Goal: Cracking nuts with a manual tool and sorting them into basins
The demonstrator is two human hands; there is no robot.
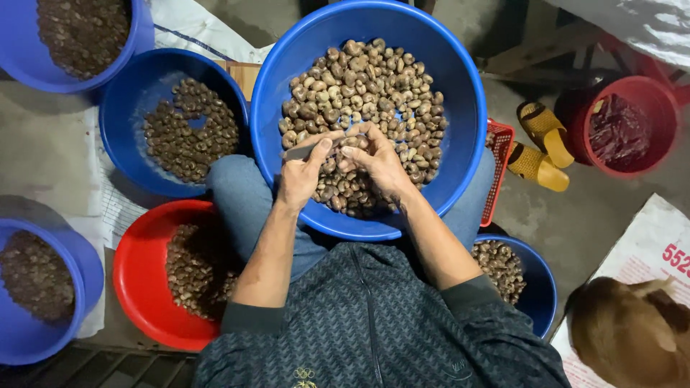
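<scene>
Bare grey concrete floor point(43, 144) under dim light, wooden planks point(535, 50) beyond.

A small grey metal blade point(302, 150) lies across the fingers of the left hand point(300, 176), pinched under the thumb and pointing toward the right hand point(374, 164). The right hand's fingertips pinch one brown cashew nut point(357, 141) just beside the blade's tip. Both hands hover over the heap of brown nuts point(359, 100) in the big blue basin point(460, 108).
</scene>
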